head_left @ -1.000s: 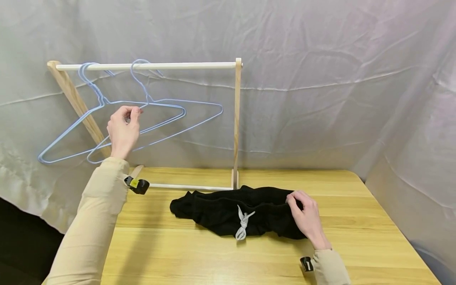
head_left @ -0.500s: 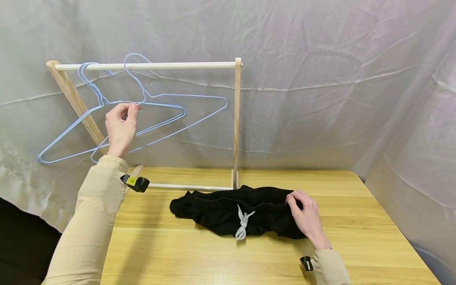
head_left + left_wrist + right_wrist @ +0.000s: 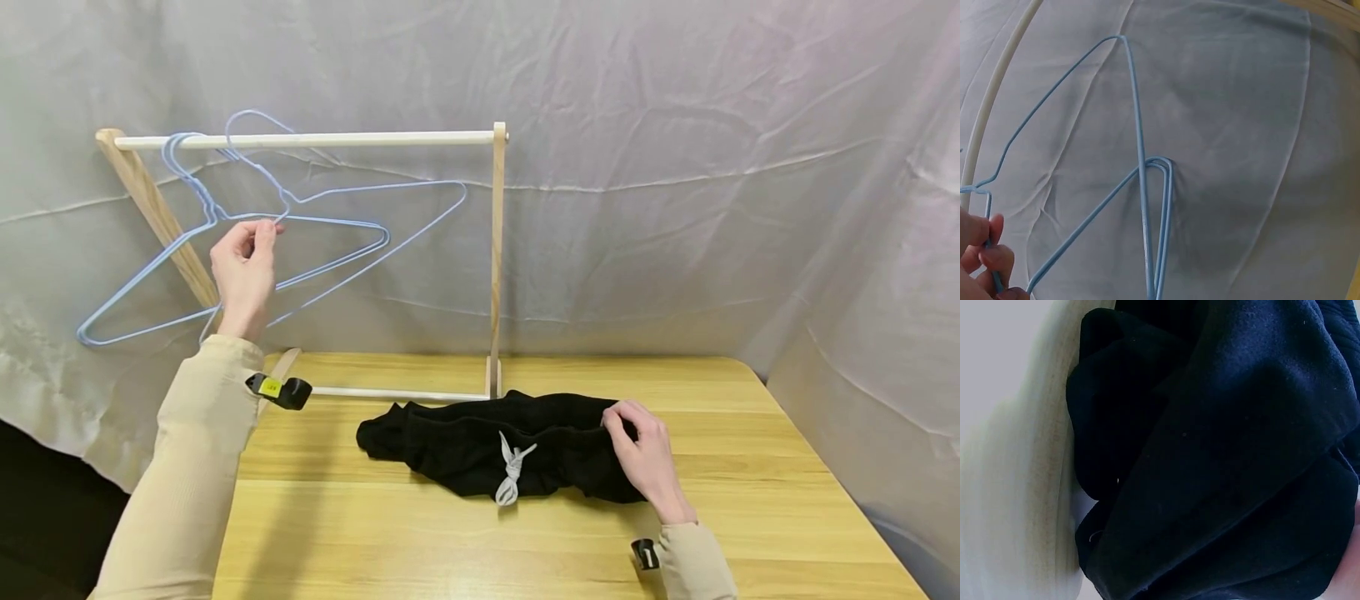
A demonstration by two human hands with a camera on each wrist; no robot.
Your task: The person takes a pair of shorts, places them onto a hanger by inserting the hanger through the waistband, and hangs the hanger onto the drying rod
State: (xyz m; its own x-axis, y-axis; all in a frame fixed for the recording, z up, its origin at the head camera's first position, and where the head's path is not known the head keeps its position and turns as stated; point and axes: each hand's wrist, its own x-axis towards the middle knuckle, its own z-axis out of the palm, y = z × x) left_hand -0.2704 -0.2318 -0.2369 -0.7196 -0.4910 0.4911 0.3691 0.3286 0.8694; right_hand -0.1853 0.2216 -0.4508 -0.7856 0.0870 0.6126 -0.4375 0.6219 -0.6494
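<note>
Between the left hand's fingers, pinched near its neck, is a light-blue hanger, tilted, its hook arching above the white rail; whether the hook's tip is clear, I cannot tell. Just behind those fingers, other hangers hang on the rail. Below the right hand's fingers, which pinch its edge, a black garment lies bunched on the table. Step in hand, in my judgement: unhooking the hanger. Next move calls for freeing the hook without snagging its neighbours, then lowering it toward the right fingers.
</note>
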